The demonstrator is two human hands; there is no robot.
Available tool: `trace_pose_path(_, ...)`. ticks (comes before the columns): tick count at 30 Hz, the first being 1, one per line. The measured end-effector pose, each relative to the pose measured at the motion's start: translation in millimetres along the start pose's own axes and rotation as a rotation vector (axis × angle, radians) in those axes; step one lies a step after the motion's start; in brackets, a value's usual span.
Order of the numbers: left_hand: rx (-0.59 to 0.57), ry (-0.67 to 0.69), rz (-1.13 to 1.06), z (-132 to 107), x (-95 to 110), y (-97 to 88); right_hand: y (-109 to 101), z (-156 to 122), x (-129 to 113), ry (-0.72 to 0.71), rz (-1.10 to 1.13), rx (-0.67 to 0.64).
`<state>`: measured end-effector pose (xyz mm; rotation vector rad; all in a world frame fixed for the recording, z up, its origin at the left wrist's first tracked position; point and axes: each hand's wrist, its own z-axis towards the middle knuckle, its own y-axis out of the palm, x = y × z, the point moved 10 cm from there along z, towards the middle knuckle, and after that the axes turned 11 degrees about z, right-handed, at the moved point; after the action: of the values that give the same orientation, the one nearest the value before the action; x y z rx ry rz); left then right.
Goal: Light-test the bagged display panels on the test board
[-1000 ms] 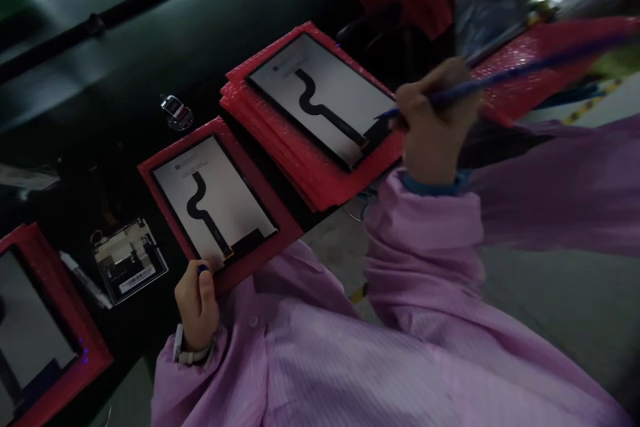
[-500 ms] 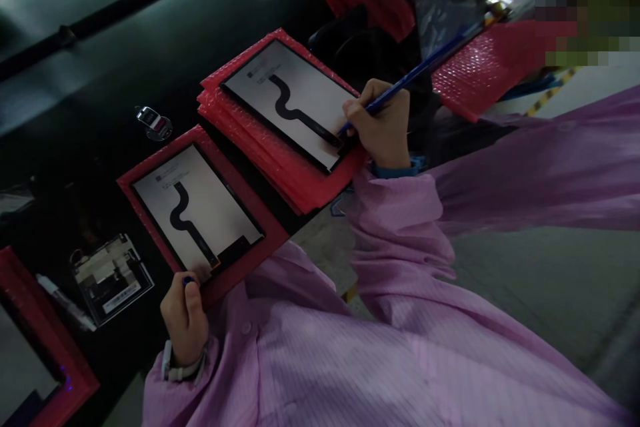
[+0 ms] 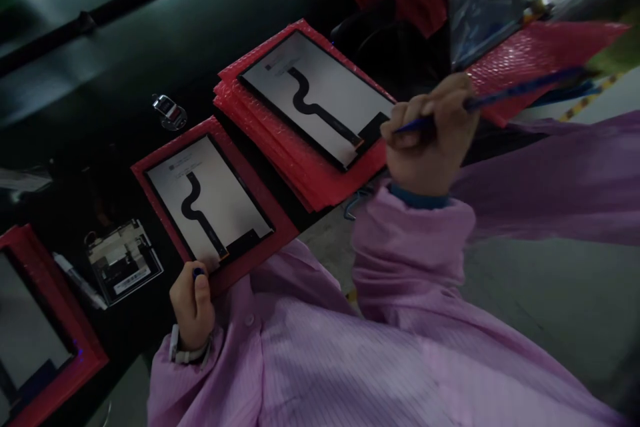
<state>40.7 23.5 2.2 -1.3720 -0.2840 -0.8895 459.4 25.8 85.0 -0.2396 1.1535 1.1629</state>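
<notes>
My right hand (image 3: 433,137) is closed around a long thin blue stick (image 3: 525,88), blurred by motion, raised beside the right end of a display panel (image 3: 345,90). That panel lies face down, its pale back showing a curved black flex cable (image 3: 327,117), on a stack of red bubble-wrap bags (image 3: 265,147). My left hand (image 3: 193,303) is closed at the near corner of a second, similar panel (image 3: 225,187). A small dark blue end shows between thumb and finger; the rest is hidden. Under this second panel is a red bag (image 3: 280,233).
A small shiny metal-and-glass object (image 3: 170,112) lies behind the panels. To the left are an opened electronic module (image 3: 125,263), a white pen (image 3: 80,280) and another panel on red wrap (image 3: 30,327). A box-like stack (image 3: 490,13) and red bubble wrap (image 3: 545,57) stand at right.
My right hand has lifted the blue stick off the flex cable's end and moved right, away from the panel. My left hand stays at its panel's corner. The view has shifted slightly.
</notes>
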Motion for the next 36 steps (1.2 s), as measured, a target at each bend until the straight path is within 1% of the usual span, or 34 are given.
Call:
trace_pose_path(1, 0.007, 0.006, 0.003, -1, 2, -1.1, 15, -12, -8, -0.016, 0.05, -0.042)
trace_pose_path(2, 0.014, 0.016, 0.015, -1, 4, -2.1, 34, -25, -13, -0.013, 0.106, -0.12)
trace_pose_path(3, 0.019, 0.03, 0.036, -1, 7, -2.8, 55, -40, -12, 0.047, 0.173, -0.223)
trace_pose_path(5, 0.025, 0.058, 0.095, 0, 13, -3.5, 100, -74, 4, 0.266, 0.264, -0.429)
trace_pose_path(6, 0.028, 0.071, 0.118, 1, 16, -3.7, 122, -94, 17, 0.411, 0.299, -0.525)
trace_pose_path(7, 0.032, 0.081, 0.131, 2, 19, -3.9, 139, -112, 31, 0.563, 0.308, -0.575)
trace_pose_path(9, 0.039, 0.102, 0.134, 3, 24, -4.6, 165, -144, 58, 0.826, 0.289, -0.601)
trace_pose_path(10, 0.042, 0.114, 0.131, 3, 26, -4.9, 175, -155, 68, 0.902, 0.277, -0.592)
trace_pose_path(11, 0.044, 0.127, 0.127, 3, 29, -5.2, 184, -162, 74, 0.947, 0.268, -0.585)
trace_pose_path(12, 0.047, 0.14, 0.125, 3, 31, -5.5, 191, -167, 78, 0.961, 0.267, -0.58)
trace_pose_path(14, 0.052, 0.166, 0.117, 2, 34, -5.8, 201, -170, 81, 0.943, 0.26, -0.58)
trace_pose_path(16, 0.054, 0.187, 0.102, 1, 35, -5.3, 205, -173, 83, 0.919, 0.218, -0.606)
trace_pose_path(18, 0.046, 0.21, 0.085, 0, 36, -3.8, 207, -177, 83, 0.889, 0.155, -0.669)
trace_pose_path(21, 0.03, 0.262, 0.072, -3, 41, -2.7, 214, -184, 79, 0.805, 0.091, -0.803)
trace_pose_path(24, 0.014, 0.288, 0.006, -5, 50, -7.8, 224, -187, 65, 0.685, 0.077, -0.876)
trace_pose_path(28, -0.032, 0.298, -0.092, -3, 67, -21.9, 238, -189, 37, 0.521, 0.085, -0.964)
trace_pose_path(32, -0.045, 0.336, -0.088, 8, 83, -41.6, 249, -183, 16, 0.395, 0.116, -1.042)
trace_pose_path(36, -0.099, 0.386, -0.1, 21, 92, -49.8, 255, -171, 3, 0.265, 0.098, -1.087)
